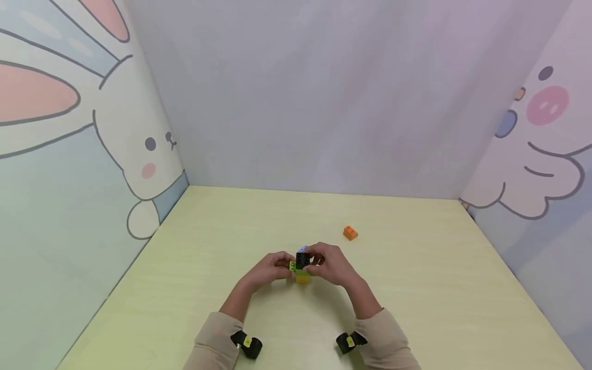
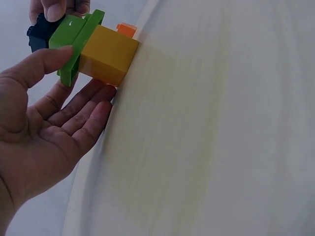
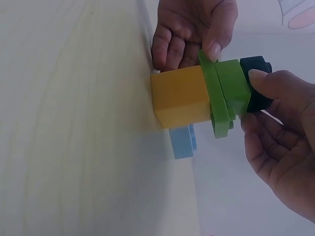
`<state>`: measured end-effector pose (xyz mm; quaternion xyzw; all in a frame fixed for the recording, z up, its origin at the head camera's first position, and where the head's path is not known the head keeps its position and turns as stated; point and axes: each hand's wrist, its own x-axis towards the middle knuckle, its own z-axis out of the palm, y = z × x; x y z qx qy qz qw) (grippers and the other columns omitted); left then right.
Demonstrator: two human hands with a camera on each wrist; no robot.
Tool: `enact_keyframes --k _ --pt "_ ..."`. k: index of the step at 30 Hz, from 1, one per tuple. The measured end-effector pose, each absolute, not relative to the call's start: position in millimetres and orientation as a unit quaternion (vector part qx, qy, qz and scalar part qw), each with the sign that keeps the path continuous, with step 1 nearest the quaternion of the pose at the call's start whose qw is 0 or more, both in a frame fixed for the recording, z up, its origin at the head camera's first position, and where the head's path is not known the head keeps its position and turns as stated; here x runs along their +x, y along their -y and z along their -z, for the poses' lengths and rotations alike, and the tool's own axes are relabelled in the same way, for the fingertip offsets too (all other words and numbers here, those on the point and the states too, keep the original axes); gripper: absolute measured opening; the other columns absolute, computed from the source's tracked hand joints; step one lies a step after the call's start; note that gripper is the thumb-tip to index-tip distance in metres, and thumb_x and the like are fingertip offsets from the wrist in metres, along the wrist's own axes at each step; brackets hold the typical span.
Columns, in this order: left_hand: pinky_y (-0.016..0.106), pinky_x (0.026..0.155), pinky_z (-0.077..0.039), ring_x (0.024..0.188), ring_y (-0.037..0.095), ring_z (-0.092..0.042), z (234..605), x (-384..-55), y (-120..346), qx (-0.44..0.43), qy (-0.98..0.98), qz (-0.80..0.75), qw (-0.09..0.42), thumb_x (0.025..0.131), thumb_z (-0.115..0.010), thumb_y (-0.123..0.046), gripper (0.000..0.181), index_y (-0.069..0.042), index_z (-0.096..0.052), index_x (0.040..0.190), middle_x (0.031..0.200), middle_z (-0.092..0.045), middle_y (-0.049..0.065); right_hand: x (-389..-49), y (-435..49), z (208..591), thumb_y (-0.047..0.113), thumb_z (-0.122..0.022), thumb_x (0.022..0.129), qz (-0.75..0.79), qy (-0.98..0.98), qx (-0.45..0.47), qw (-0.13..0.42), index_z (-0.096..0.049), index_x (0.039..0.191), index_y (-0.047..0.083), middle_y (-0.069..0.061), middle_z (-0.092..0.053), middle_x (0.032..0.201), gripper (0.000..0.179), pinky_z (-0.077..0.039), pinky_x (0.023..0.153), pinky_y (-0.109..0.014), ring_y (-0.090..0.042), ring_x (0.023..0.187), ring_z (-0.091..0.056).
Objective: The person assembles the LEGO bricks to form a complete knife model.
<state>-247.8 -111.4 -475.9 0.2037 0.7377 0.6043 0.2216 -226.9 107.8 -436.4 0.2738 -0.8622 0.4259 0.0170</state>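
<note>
A small stack of toy building bricks stands on the table between the hands. At its base is a yellow brick [image 3: 181, 98], then a thin green plate [image 3: 215, 93] jutting past both sides, a green brick [image 3: 233, 84] and a black brick [image 1: 302, 260] on top. My left hand [image 1: 270, 270] pinches the edge of the green plate between thumb and fingertips, its other fingers spread beside the yellow brick. From the right, my right hand [image 1: 332, 264] grips the black brick with thumb and fingers. Partly hidden behind the stack is a light blue brick [image 3: 182, 143].
Farther back and to the right, an orange brick [image 1: 350, 233] lies on the pale wooden table [image 1: 240, 221]. A plain grey backdrop [image 1: 300, 103] rises at the rear edge, with cartoon-printed panels at left and right. Each sleeve carries a black wrist camera [image 1: 250, 345].
</note>
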Motion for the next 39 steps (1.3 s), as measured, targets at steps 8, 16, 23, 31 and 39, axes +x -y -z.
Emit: enact_keyframes --k 8,16,23,31,39 --pt "0.035 0.081 -0.047 0.093 0.021 -0.059 479 -249 113 0.203 -0.736 -0.607 0.222 0.084 -0.065 -0.006 0.028 -0.001 -0.058 0.111 0.102 -0.062 0.011 -226 -106 437 0.009 -0.076 0.077 -0.421 0.864 0.276 0.023 -0.066 0.105 0.006 0.001 -0.062 0.093 0.030 -0.046 0.064 -0.027 -0.016 0.075 -0.057" --pt "0.035 0.080 -0.047 0.092 0.021 -0.059 478 -248 113 0.207 -0.736 -0.605 0.223 0.084 -0.066 -0.006 0.028 0.000 -0.058 0.110 0.100 -0.062 0.010 -226 -105 432 0.007 -0.076 0.076 -0.408 0.870 0.277 0.011 -0.066 0.103 0.005 0.001 -0.061 0.092 0.029 -0.046 0.063 -0.027 -0.015 0.076 -0.056" --pt "0.035 0.080 -0.047 0.092 0.021 -0.059 480 -250 113 0.210 -0.733 -0.608 0.220 0.083 -0.066 -0.006 0.029 0.000 -0.059 0.110 0.101 -0.063 0.011 -226 -105 436 0.006 -0.076 0.076 -0.414 0.870 0.269 0.019 -0.066 0.105 0.005 0.000 -0.061 0.094 0.031 -0.046 0.063 -0.027 -0.015 0.075 -0.057" --pt "0.036 0.080 -0.047 0.091 0.021 -0.059 481 -247 115 0.210 -0.736 -0.606 0.217 0.083 -0.067 -0.006 0.027 0.000 -0.059 0.109 0.099 -0.063 0.008 -228 -108 444 0.012 -0.075 0.079 -0.437 0.855 0.281 0.003 -0.063 0.112 0.004 0.000 -0.062 0.096 0.037 -0.048 0.067 -0.030 -0.017 0.079 -0.058" --pt "0.035 0.078 -0.047 0.092 0.020 -0.058 482 -247 112 0.211 -0.747 -0.596 0.205 0.083 -0.067 -0.007 0.028 -0.002 -0.059 0.110 0.100 -0.063 0.007 -227 -121 443 0.021 -0.075 0.080 -0.482 0.826 0.291 -0.023 -0.049 0.132 0.006 -0.006 -0.059 0.109 0.060 -0.045 0.075 -0.044 -0.023 0.090 -0.059"
